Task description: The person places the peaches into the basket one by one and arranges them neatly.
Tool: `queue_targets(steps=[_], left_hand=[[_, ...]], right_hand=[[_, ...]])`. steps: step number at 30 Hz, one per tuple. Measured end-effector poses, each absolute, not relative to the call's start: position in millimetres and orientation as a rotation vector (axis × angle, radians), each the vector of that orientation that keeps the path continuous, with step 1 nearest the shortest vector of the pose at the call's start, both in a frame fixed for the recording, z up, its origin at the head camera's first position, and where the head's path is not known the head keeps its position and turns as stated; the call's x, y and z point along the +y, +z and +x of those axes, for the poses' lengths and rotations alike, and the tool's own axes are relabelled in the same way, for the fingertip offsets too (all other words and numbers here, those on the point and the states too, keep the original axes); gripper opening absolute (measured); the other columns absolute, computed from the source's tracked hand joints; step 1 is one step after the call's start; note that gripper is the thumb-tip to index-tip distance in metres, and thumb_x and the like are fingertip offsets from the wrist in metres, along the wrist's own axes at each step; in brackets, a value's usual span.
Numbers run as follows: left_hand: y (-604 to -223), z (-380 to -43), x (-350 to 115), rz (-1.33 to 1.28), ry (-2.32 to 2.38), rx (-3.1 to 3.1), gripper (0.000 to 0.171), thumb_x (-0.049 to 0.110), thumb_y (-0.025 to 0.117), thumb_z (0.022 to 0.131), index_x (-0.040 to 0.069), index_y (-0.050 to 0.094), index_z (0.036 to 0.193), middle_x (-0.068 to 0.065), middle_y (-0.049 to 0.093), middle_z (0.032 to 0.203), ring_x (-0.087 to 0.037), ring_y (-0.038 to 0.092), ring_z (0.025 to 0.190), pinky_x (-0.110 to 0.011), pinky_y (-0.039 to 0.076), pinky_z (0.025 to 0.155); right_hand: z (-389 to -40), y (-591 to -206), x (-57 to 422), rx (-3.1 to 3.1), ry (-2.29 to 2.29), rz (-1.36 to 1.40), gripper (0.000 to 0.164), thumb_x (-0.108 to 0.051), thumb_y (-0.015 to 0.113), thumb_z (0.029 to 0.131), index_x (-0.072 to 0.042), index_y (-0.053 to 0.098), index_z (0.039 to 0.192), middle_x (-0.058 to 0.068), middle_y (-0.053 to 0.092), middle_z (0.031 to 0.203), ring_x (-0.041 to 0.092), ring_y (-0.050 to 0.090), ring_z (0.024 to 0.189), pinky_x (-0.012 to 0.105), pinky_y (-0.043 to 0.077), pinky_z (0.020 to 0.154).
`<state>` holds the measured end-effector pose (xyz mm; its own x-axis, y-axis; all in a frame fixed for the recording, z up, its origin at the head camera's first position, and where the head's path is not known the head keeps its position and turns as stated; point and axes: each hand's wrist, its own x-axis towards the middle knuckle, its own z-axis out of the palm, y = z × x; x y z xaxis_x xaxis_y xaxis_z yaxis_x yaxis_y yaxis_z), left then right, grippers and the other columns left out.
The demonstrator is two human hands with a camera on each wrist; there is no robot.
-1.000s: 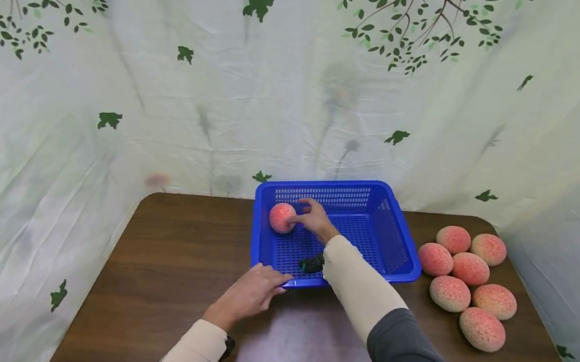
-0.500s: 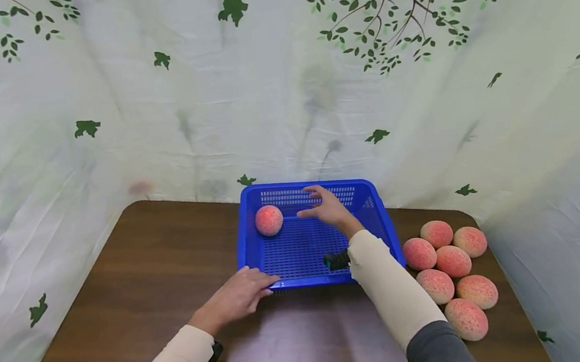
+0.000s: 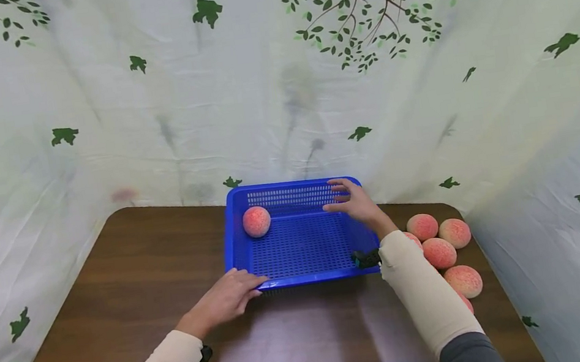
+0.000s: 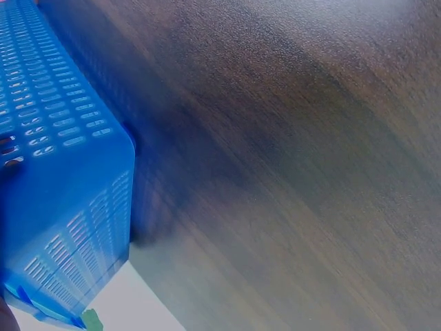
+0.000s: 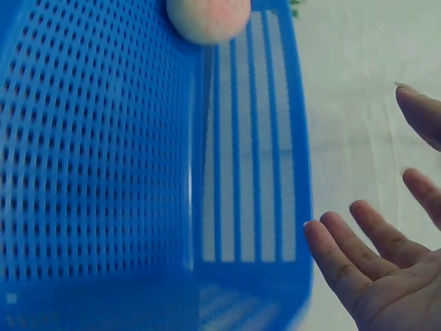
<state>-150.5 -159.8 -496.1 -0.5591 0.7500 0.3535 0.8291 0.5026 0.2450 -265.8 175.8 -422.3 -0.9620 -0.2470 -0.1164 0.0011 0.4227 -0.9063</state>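
Observation:
A blue plastic basket [image 3: 304, 280] with slotted walls stands at the back of the table. One pinkish peach [image 3: 257, 221] lies inside, toward its back left corner. My left hand [image 3: 228, 295] grips the rim at the front left corner; in the left wrist view the basket's outer wall [image 4: 62, 186] hides most of the fingers. Above the right part of the basket hangs my right hand [image 3: 358, 203], fingers spread and nothing between them. In the right wrist view those fingers are apart, and the peach [image 5: 209, 17] shows at the top.
Several more peaches [image 3: 439, 253] lie in a group right of the basket, partly hidden by my right sleeve [image 3: 422, 292]. A leaf-patterned cloth [image 3: 254, 87] hangs behind and beside the brown wooden table [image 3: 167, 254].
My right hand has let go of the peach inside the basket and moved right, away from it. The left hand stays at the rim. The head view has turned slightly right.

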Motion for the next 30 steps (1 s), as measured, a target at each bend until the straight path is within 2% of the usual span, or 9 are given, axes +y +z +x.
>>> queue_targets(steps=[7,18,21,26,30], left_hand=[[-497.3,-149.2,-163.4,-1.348,-0.579,-2.537,0.024,0.007,0.068,0.086,0.000,0.068,0.109,-0.006,0.070,0.090,-0.017,0.058,0.077,-0.032,0.041,0.070],[-495.0,-150.5,-162.2,-1.351,-0.571,-2.565,0.024,0.009,0.067,0.088,0.000,0.068,0.110,-0.006,0.070,0.091,-0.018,0.058,0.079,-0.033,0.042,0.070],[-494.6,-150.8,-161.3,-1.352,-0.575,-2.566,0.023,0.010,0.066,0.089,0.001,0.068,0.110,-0.006,0.070,0.091,-0.018,0.058,0.079,-0.033,0.042,0.071],[-495.2,-151.5,-159.6,-1.358,-0.571,-2.550,0.023,0.009,0.067,0.088,0.001,0.069,0.109,-0.005,0.070,0.090,-0.017,0.058,0.078,-0.032,0.041,0.070],[-495.5,-151.5,-158.8,-1.356,-0.569,-2.530,0.024,0.007,0.069,0.086,0.000,0.069,0.108,-0.005,0.070,0.089,-0.017,0.058,0.077,-0.032,0.042,0.070]], right_hand=[[-253.4,-418.3,219.7,2.457,-1.607,-0.237,0.071,-0.018,0.071,0.089,-0.006,0.032,0.147,0.024,0.034,0.148,0.043,0.037,0.133,0.057,0.034,0.103],[-224.2,-414.7,286.7,2.496,-1.711,-0.148,0.066,-0.018,0.068,0.091,-0.007,0.034,0.147,0.020,0.039,0.147,0.041,0.039,0.133,0.054,0.032,0.105],[-215.6,-417.1,303.9,2.529,-1.701,-0.116,0.065,-0.020,0.067,0.092,-0.007,0.035,0.146,0.020,0.041,0.145,0.040,0.043,0.131,0.046,0.040,0.102],[-199.9,-423.3,330.7,2.608,-1.686,-0.093,0.060,-0.022,0.067,0.092,-0.007,0.040,0.143,0.018,0.048,0.138,0.036,0.047,0.125,0.020,0.047,0.087],[-186.2,-432.5,352.3,2.652,-1.680,-0.077,0.053,-0.021,0.066,0.093,-0.008,0.045,0.140,0.017,0.053,0.133,0.023,0.053,0.119,0.015,0.046,0.082]])
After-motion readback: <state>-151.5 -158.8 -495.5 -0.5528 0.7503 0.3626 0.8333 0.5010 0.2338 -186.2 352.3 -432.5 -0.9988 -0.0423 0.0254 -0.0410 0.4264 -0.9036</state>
